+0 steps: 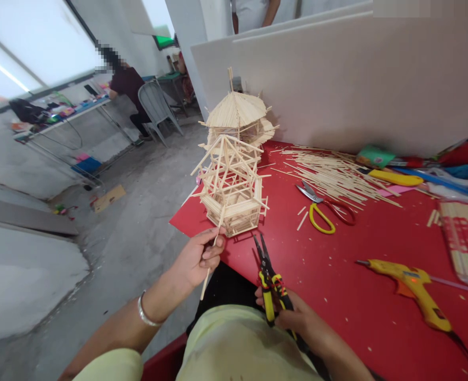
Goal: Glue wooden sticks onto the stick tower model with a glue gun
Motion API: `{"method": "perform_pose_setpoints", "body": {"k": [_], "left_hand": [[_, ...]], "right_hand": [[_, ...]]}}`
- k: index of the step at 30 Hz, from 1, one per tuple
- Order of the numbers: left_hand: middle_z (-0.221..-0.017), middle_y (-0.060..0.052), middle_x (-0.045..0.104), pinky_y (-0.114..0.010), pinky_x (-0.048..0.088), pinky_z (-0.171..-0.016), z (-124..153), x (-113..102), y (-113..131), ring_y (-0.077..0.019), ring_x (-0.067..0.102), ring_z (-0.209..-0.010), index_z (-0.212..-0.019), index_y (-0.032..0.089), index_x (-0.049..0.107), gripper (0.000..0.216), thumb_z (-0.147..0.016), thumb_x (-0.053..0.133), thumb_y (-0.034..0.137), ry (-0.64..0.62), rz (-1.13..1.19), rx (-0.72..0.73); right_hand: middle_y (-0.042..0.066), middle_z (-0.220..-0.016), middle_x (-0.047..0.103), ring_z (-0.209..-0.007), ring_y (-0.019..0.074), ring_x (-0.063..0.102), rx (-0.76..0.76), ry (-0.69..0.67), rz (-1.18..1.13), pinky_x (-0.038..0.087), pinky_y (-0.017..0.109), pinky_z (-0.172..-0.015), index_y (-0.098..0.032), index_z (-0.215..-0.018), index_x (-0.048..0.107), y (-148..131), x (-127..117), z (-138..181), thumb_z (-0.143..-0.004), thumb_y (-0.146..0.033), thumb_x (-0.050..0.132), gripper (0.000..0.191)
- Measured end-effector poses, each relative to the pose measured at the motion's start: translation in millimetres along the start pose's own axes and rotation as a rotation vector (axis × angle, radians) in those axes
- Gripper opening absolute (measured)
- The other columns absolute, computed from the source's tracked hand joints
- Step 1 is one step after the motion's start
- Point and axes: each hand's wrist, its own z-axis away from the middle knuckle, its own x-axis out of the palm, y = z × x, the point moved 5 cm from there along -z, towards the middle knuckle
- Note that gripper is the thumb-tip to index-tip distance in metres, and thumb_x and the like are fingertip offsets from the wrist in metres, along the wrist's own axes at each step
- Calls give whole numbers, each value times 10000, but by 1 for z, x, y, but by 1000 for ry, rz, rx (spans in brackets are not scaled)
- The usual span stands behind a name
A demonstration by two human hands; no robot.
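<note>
A model tower built of thin wooden sticks (232, 174) stands at the near left corner of the red table (337, 286). My left hand (198, 258) pinches a single loose wooden stick (212, 253), holding it up against the lower frame of the model. Just to the right, my right hand (297, 320) is closed round the yellow-and-black handles of small cutting pliers (269, 275), whose jaws point up toward the base of the model.
A yellow glue gun (411, 288) lies at the right, red-and-yellow scissors (321, 209) and a heap of loose sticks (337, 174) behind. A packet of sticks (466, 243) sits far right. White boards back the table. Another person sits at a far table (125, 84).
</note>
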Motion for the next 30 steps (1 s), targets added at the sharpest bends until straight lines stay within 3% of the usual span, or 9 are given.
{"method": "perform_pose_setpoints", "body": {"k": [30], "left_hand": [[-651,27,538,-88,209,-285,-1,-1,-1,9,294,-363,-915,106,635,88,-838,649,145,6,7,-7]], "right_hand": [[95,-1168,684,-1210,322,568,-22,-53,12,389,469,-1052,-201,-1156,657,-2,5,-3,-559,-238,620,599]]}}
